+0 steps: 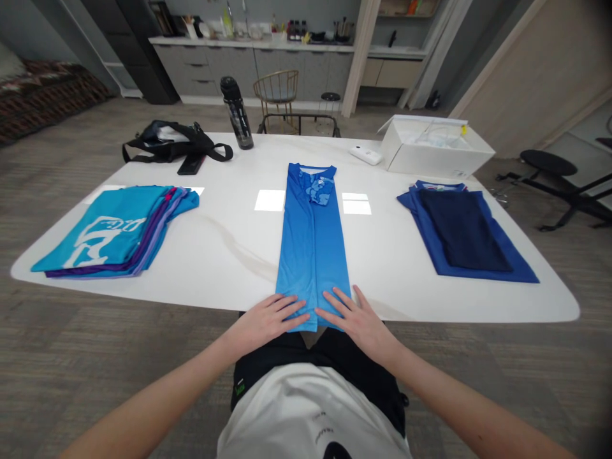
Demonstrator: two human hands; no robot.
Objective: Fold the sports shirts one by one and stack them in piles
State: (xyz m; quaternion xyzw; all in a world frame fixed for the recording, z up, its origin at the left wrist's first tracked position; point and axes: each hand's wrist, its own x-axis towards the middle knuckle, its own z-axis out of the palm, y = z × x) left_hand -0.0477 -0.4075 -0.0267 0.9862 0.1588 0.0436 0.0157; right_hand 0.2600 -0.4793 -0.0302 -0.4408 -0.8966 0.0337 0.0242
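A blue shirt [313,242] lies in front of me, folded lengthwise into a narrow strip. Its collar points away from me, and a patterned sleeve is folded in near the top. The bottom end hangs slightly over the table's near edge. My left hand [272,319] rests flat on the lower left part of the shirt, fingers spread. On the lower right part lies my right hand [356,322], its fingers also spread and stretched out. Neither hand grips the fabric.
The white table [229,223] carries a stack of folded shirts [109,233] at left and dark blue folded clothes [466,229] at right. Farther back are a black bag [172,140], a phone [191,164], a water bottle [236,115], a white device [366,155] and a white box [430,150].
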